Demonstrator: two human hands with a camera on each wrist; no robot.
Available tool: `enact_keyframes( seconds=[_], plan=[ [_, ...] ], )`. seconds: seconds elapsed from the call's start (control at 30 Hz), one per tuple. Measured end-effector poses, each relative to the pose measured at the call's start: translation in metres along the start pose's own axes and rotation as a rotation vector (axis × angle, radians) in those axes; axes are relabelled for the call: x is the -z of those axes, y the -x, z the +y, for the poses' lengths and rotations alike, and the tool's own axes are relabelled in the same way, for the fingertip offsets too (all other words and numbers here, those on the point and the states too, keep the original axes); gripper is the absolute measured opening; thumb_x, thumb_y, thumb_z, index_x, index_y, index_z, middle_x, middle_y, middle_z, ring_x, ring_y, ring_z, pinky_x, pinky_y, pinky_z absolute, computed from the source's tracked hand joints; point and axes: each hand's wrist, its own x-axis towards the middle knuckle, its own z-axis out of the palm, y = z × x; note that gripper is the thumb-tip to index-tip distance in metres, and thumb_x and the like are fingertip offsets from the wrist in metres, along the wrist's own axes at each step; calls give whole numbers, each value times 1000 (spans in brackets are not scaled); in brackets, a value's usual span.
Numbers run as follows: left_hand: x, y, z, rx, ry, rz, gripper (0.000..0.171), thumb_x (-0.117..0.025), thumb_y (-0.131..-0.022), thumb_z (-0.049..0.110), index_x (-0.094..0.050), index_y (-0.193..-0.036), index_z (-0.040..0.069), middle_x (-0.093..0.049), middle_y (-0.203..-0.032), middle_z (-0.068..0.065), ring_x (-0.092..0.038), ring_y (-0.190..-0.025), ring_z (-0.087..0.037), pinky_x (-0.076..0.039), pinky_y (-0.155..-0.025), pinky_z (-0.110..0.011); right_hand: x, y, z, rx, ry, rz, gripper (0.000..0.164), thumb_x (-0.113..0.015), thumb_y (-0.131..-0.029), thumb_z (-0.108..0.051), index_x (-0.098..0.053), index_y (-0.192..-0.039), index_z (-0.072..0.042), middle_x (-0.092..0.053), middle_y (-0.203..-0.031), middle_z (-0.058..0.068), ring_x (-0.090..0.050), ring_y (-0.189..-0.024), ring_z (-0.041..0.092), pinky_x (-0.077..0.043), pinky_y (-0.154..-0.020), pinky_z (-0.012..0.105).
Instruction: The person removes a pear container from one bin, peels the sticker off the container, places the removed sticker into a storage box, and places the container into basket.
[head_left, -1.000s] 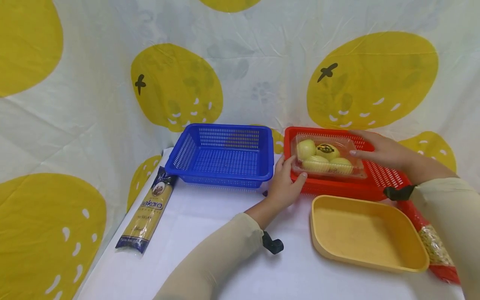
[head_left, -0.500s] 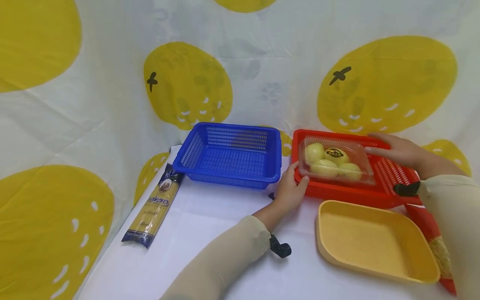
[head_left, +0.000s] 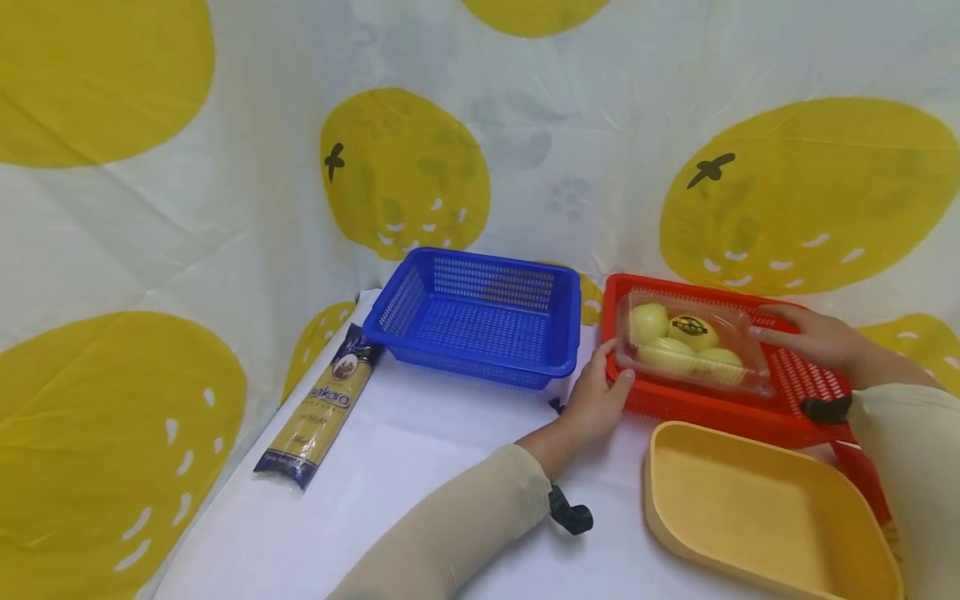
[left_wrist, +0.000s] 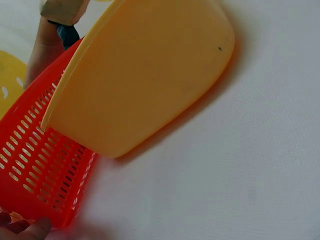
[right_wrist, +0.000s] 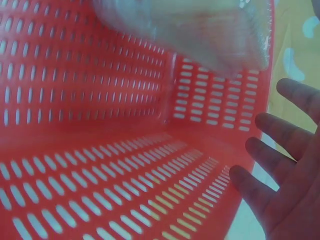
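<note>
In the head view, a clear plastic pack of several pale yellow-green apples with a dark label lies in the left part of a red perforated basket. At that basket's front left corner, my left hand grips the rim with thumb and fingers; its fingertips show in the left wrist view. My right hand hovers over the basket's back right side, its thumb near the pack's right edge. In the right wrist view, the right fingers are spread and fairly straight beside the basket wall, holding nothing.
A blue perforated basket stands to the left. Beyond it lies a spaghetti packet with a dark blue end. A yellow tray sits in front of the red basket. A red packet is partly hidden by the right sleeve.
The head view has turned, shifting everything right and down. My left fingertips have moved off the pack's edge onto the basket rim. The pack stays in place in the basket.
</note>
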Motion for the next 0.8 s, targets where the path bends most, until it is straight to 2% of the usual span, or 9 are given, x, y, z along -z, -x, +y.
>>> enact_keyframes(
  seconds=[0.13,0.33,0.57,0.8],
  plan=[
    [-1,2,3,16,3,-11,55,-56,-112,34,-38,-164,32,-54,-155,2,-53,-140,-15,-44,-119,-43,1,5,-2,-8,16,6,81,-51,-109,-52,-31,-157,11,-32,-153,49,-37,-131,71,-28,-104,86],
    [-4,3,5,68,36,-28,55,-55,-112,35,-35,-163,38,-49,-160,6,-48,-146,-17,-43,-120,-46,1,3,2,-4,89,32,84,-52,-108,-55,-36,-155,12,-39,-150,47,-44,-129,69,-31,-105,85],
    [-6,5,2,64,49,-20,56,-54,-113,33,-33,-165,36,-48,-160,3,-47,-148,-19,-39,-123,-47,-8,-6,10,39,162,54,80,-53,-109,-51,-40,-152,16,-45,-147,46,-47,-129,67,-33,-108,82],
    [-7,4,1,61,60,-22,56,-52,-114,33,-31,-165,36,-48,-157,0,-47,-147,-21,-39,-123,-47,-19,-13,8,10,111,-20,88,-47,-110,-57,-30,-157,16,-44,-147,48,-46,-129,69,-32,-107,84]
  ],
)
